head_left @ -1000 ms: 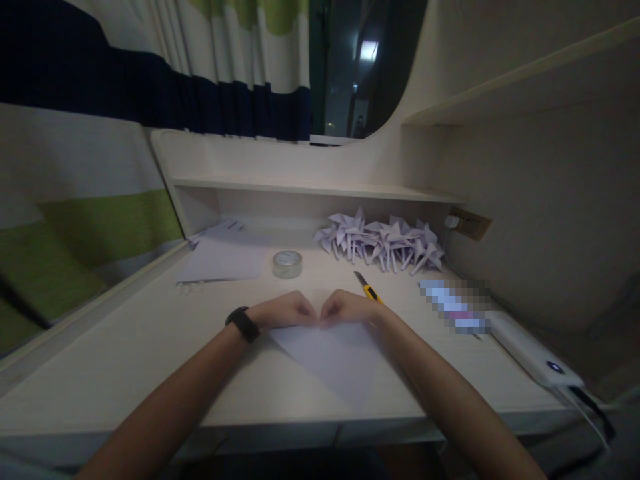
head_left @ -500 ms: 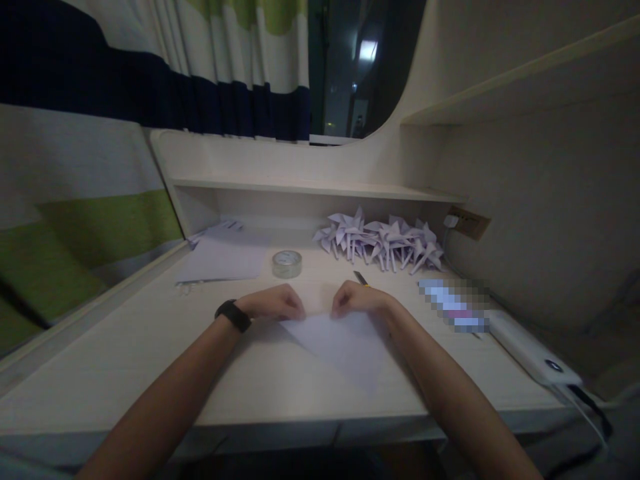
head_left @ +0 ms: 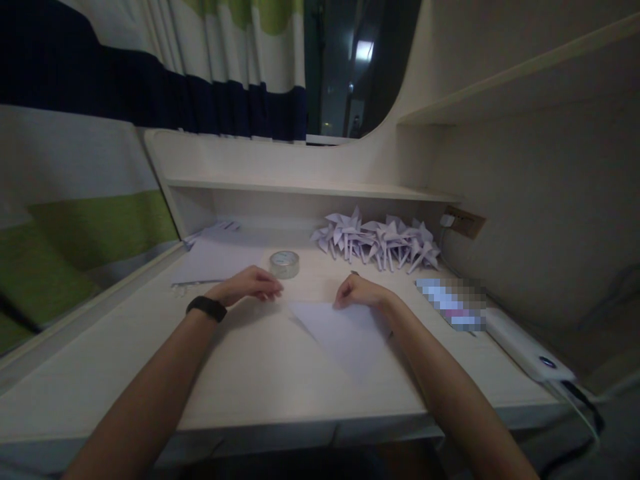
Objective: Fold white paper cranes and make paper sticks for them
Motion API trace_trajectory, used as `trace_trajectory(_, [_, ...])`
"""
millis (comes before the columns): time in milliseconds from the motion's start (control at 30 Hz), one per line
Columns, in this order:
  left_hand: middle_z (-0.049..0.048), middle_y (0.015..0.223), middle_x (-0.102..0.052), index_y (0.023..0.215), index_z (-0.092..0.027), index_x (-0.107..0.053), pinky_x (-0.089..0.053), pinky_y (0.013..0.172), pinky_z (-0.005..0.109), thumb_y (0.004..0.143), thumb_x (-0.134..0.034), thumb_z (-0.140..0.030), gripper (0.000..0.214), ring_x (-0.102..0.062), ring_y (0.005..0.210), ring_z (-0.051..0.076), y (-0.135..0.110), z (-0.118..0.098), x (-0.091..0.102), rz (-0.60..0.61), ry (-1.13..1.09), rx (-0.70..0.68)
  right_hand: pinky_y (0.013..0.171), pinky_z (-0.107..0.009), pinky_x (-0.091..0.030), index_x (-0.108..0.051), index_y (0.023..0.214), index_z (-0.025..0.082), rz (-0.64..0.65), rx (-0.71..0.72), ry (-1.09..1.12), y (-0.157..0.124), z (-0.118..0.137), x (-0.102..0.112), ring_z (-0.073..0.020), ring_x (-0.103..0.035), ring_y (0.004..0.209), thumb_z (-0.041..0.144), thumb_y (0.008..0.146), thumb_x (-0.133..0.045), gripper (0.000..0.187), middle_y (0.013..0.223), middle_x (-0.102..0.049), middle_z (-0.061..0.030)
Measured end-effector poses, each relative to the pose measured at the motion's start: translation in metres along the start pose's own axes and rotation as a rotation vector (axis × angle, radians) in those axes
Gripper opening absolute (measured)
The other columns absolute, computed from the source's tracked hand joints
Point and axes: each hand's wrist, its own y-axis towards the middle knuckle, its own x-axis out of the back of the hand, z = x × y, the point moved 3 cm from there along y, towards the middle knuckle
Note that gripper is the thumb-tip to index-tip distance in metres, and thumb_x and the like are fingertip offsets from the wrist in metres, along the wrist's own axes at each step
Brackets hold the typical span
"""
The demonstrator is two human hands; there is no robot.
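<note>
One camera, worn on the head, looks forward and down across the desk (head_left: pixel 260 393) from above its near edge, close enough that the left hand (head_left: pixel 246 285) and right hand (head_left: pixel 363 292) sit just below mid-frame; its wide view reaches a curtain (head_left: pixel 235 60) at upper left and a shelf (head_left: pixel 525 93) at upper right

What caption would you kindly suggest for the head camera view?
Right hand pinching a white paper triangle, left hand apart near a tape roll, paper pinwheels behind.

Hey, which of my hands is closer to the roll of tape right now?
Left. Your left hand is just in front of the tape, slightly to its left; your right hand is farther off to its right, at the folded paper.
</note>
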Motion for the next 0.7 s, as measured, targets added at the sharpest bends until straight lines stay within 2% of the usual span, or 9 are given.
trace_trajectory(67, [0.0091, 0.069, -0.071, 0.068, -0.017, -0.074, -0.042, 0.052, 0.023, 0.068, -0.072, -0.030, 0.014, -0.059, 0.056, 0.016, 0.003, -0.007, -0.005, -0.168, 0.028, -0.101, 0.059, -0.024, -0.039, -0.074, 0.061, 0.014, -0.017, -0.006, 0.011, 0.002, 0.000, -0.004, -0.0130, -0.054, 0.055, 0.030, 0.054, -0.076, 0.017, 0.056, -0.067, -0.0008])
trace_trajectory(100, [0.0079, 0.068, -0.070, 0.067, -0.017, -0.074, -0.041, 0.053, 0.023, 0.070, -0.071, -0.029, 0.013, -0.059, 0.057, 0.016, 0.004, -0.012, -0.012, -0.193, 0.088, -0.171, 0.059, -0.024, -0.039, -0.074, 0.061, 0.014, -0.016, -0.006, 0.015, 0.003, 0.000, -0.006, -0.0129, -0.054, 0.055, 0.030, 0.054, -0.076, 0.018, 0.056, -0.067, -0.0008])
trace_trajectory(167, [0.0046, 0.062, -0.068, 0.065, -0.018, -0.073, -0.038, 0.054, 0.023, 0.072, -0.069, -0.029, 0.014, -0.057, 0.056, 0.016, 0.005, -0.020, -0.032, -0.124, 0.248, -0.283, 0.058, -0.024, -0.038, -0.074, 0.063, 0.014, -0.005, 0.001, 0.018, 0.005, 0.001, -0.012, -0.0125, -0.053, 0.055, 0.031, 0.055, -0.076, 0.019, 0.056, -0.066, -0.0007])
trace_trajectory(233, [0.0037, 0.068, -0.070, 0.073, -0.019, -0.075, -0.037, 0.056, 0.023, 0.075, -0.065, -0.029, 0.015, -0.060, 0.059, 0.017, 0.004, -0.024, -0.054, 0.014, 0.361, -0.350, 0.057, -0.024, -0.038, -0.075, 0.064, 0.014, 0.011, 0.006, 0.020, 0.007, 0.002, -0.018, -0.0123, -0.052, 0.055, 0.031, 0.055, -0.076, 0.020, 0.057, -0.066, -0.0007])
trace_trajectory(333, [0.0039, 0.065, -0.070, 0.072, -0.019, -0.075, -0.033, 0.054, 0.023, 0.077, -0.062, -0.027, 0.016, -0.058, 0.055, 0.015, 0.003, -0.021, -0.073, 0.103, 0.505, -0.429, 0.057, -0.024, -0.039, -0.075, 0.065, 0.014, 0.044, 0.004, 0.005, 0.008, 0.005, -0.024, -0.0125, -0.053, 0.056, 0.030, 0.057, -0.076, 0.019, 0.058, -0.067, -0.0011])
trace_trajectory(467, [0.0031, 0.059, -0.066, 0.068, -0.016, -0.073, -0.028, 0.051, 0.023, 0.081, -0.057, -0.025, 0.022, -0.053, 0.051, 0.013, 0.006, -0.012, -0.078, 0.169, 0.624, -0.458, 0.059, -0.024, -0.040, -0.076, 0.070, 0.013, 0.090, 0.038, -0.033, 0.005, 0.009, -0.030, -0.0126, -0.054, 0.058, 0.028, 0.061, -0.072, 0.018, 0.062, -0.068, -0.0015])
trace_trajectory(700, [0.0034, 0.065, -0.064, 0.074, -0.012, -0.070, -0.029, 0.055, 0.023, 0.087, -0.049, -0.030, 0.030, -0.052, 0.058, 0.013, 0.009, -0.009, -0.079, 0.222, 0.644, -0.420, 0.053, -0.021, -0.038, -0.075, 0.075, 0.010, 0.089, 0.050, 0.032, 0.003, 0.012, -0.036, -0.0103, -0.050, 0.055, 0.024, 0.063, -0.066, 0.020, 0.060, -0.065, -0.0012])
